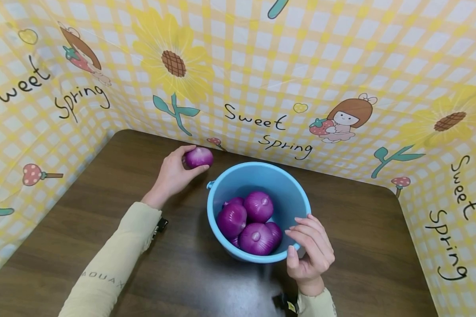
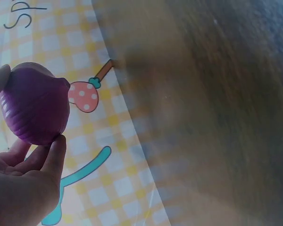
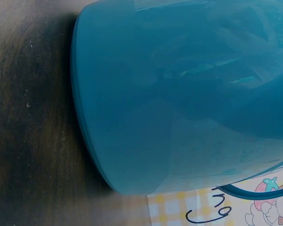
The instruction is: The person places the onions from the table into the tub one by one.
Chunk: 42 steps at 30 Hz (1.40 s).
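Note:
In the head view my left hand [image 1: 176, 174] holds a red onion [image 1: 199, 157] between thumb and fingers, to the left of a blue bucket [image 1: 287, 189] near the back of the table. The left wrist view shows the same onion [image 2: 35, 106], its pointed end facing right. Several more red onions [image 1: 258, 206] lie in the bottom of the bucket. My right hand [image 1: 311, 244] grips the bucket's right rim, fingers over the edge and thumb at the near side. The bucket's outer wall [image 3: 170, 103] fills most of the right wrist view; the right hand is out of that frame.
The bucket stands on a dark wooden table [image 1: 174, 273]. A yellow checked cloth [image 1: 246, 66] with flowers and lettering rises behind the table and along both sides. The bucket's handle [image 3: 254, 193] hangs at the lower right of the right wrist view.

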Each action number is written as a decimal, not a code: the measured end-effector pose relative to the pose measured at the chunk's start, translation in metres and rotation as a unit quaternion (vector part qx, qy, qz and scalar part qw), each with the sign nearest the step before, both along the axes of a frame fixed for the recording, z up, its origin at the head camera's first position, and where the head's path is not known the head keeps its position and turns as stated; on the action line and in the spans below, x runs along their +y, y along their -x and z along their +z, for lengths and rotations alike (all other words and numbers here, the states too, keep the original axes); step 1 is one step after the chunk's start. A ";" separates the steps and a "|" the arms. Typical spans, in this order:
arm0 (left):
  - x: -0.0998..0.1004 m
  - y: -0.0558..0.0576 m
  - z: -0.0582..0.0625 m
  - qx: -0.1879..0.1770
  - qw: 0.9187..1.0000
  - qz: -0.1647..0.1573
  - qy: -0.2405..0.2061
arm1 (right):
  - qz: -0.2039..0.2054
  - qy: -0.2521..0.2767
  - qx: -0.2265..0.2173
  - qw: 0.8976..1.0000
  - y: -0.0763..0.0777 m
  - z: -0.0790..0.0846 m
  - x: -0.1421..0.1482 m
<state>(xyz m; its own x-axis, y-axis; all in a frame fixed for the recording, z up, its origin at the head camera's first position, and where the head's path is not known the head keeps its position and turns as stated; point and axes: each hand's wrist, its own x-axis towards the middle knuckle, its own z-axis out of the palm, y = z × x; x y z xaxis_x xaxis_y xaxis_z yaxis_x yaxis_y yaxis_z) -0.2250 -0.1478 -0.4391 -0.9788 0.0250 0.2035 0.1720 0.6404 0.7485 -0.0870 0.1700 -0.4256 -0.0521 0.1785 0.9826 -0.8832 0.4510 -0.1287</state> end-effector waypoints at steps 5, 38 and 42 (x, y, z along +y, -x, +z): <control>0.003 -0.003 0.004 0.015 1.000 0.000 -0.007 | 0.001 0.002 0.003 1.000 0.001 0.000 0.000; 0.019 -0.037 0.037 0.123 0.990 -0.027 -0.066 | -0.006 -0.007 -0.013 1.000 -0.001 -0.004 0.003; 0.019 -0.040 0.040 0.142 0.987 -0.026 -0.068 | -0.006 -0.007 -0.012 1.000 -0.001 -0.004 0.002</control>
<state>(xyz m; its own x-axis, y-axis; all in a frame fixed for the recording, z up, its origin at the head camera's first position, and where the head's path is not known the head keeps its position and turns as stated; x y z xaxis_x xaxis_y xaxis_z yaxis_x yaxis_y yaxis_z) -0.1852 -0.1286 -0.3987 -0.8795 0.0281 0.4751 0.4181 0.5223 0.7432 -0.0859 0.1725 -0.4298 -0.0734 0.1658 0.9834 -0.8744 0.4635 -0.1435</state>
